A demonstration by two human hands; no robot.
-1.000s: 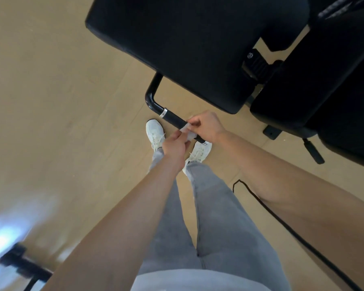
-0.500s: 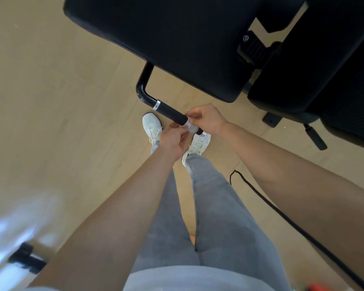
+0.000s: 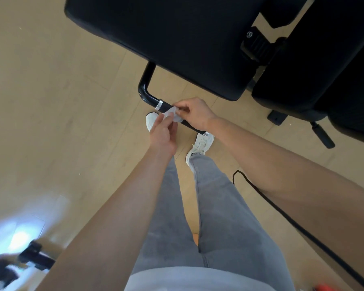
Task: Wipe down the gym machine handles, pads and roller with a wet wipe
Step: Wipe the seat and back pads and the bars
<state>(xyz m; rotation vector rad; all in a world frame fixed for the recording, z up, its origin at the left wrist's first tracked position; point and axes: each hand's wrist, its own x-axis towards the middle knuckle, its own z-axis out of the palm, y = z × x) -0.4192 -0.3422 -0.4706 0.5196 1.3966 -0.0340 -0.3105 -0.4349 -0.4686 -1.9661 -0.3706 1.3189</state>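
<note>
Head: left fingers (image 3: 166, 122), right fingers (image 3: 181, 106) pinch wipe (image 3: 173, 114) (against handle (image 3: 165, 105)).

Single head-worn wide-angle view, close, facing steeply down; grey trouser legs (image 3: 219, 206) near, black padded machine seat (image 3: 177, 38) far.

A small crumpled white wet wipe (image 3: 172, 114) lies draped over the upper end of the black rubber-sleeved handle (image 3: 166, 106), just below its silver ring, pinched by the left hand (image 3: 163, 133) and right hand (image 3: 194, 114); the handle slants down to the right from a glossy bent tube; a broad black cushioned pad (image 3: 177, 38) sits above, apart.
</note>
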